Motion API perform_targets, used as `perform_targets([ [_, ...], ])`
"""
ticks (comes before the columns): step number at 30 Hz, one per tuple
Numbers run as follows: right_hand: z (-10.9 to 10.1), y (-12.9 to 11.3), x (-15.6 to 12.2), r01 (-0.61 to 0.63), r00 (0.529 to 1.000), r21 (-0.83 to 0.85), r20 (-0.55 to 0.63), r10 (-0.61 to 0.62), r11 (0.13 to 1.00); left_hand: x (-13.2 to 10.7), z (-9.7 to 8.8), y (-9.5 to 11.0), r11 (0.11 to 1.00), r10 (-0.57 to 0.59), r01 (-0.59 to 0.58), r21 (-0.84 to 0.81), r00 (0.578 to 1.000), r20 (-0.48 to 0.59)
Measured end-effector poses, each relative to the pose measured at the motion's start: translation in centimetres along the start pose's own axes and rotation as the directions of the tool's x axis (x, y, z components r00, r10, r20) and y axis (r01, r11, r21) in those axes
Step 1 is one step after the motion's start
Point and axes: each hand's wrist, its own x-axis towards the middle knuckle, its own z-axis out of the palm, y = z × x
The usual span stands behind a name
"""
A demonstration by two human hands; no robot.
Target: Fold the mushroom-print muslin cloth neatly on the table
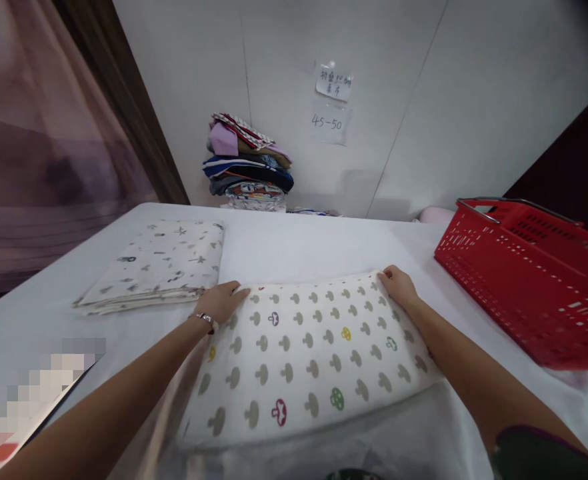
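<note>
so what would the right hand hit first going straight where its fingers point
The right hand would cross bare table, then probably reach the clothes pile by the wall; depth unclear.

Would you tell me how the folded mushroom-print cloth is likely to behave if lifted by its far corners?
The mushroom-print cloth would probably sag in the middle, since it lies soft and puffy. Its folded layers may slip open, as nothing binds them. Pushed across the table, it should slide, not roll, being flat.
</note>
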Motion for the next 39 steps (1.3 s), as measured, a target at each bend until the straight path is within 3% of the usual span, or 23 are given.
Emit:
perform_targets([
  [3, 0.0, -1.0, -0.1, 0.27, 0.96, -0.063, -0.061, -0.274, 0.961, 0.1, 0.2, -0.1, 1.0, 0.004, -0.004, 0.009, 1.0, 0.002],
  [6, 0.5, -2.4, 0.2, 0.602, 0.798, -0.016, 0.022, -0.602, 0.798, 0.2, 0.2, -0.2, 1.0, -0.002, 0.001, 0.032, 1.0, 0.004],
  [8, 1.1, -3.2, 0.4, 0.696, 0.711, 0.024, 0.119, -0.694, 0.717, 0.2, 0.2, -0.1, 0.999, -0.006, 0.006, 0.032, 1.0, 0.004],
  [9, 1.3, -3.5, 0.5, 0.708, 0.694, 0.029, 0.151, -0.704, 0.705, 0.1, 0.2, -0.1, 1.0, -0.006, 0.006, 0.025, 1.0, 0.003],
  [17, 1.7, -4.8, 0.5, 0.612, 0.776, 0.073, 0.137, -0.615, 0.788, 0.0, 0.2, -0.2, 1.0, 0.0, 0.0, 0.003, 1.0, -0.009],
  [21, 1.7, -5.2, 0.5, 0.404, 0.889, 0.034, 0.219, -0.402, 0.914, 0.0, 0.2, -0.2, 1.0, -0.009, 0.009, -0.01, 1.0, -0.01],
  [23, 1.8, -5.4, 0.7, 0.33, 0.908, -0.034, 0.286, -0.307, 0.943, -0.1, 0.1, -0.2, 1.0, -0.003, 0.003, -0.017, 1.0, -0.004],
  [27, 2.0, -5.6, 1.2, 0.4, 0.87, -0.114, 0.359, -0.337, 0.91, -0.2, 0.0, 0.0, 1.0, 0.011, -0.011, -0.008, 1.0, 0.005],
  [35, 1.5, -5.5, 2.0, 0.575, 0.753, -0.083, 0.443, -0.486, 0.814, 0.9, 0.0, -0.6, 0.998, 0.024, -0.022, -0.052, 0.999, 0.038],
  [39, 1.5, -5.5, 1.8, 0.572, 0.756, -0.066, 0.429, -0.494, 0.818, 1.1, -0.7, -0.3, 0.999, 0.032, -0.028, -0.041, 0.996, 0.083],
])
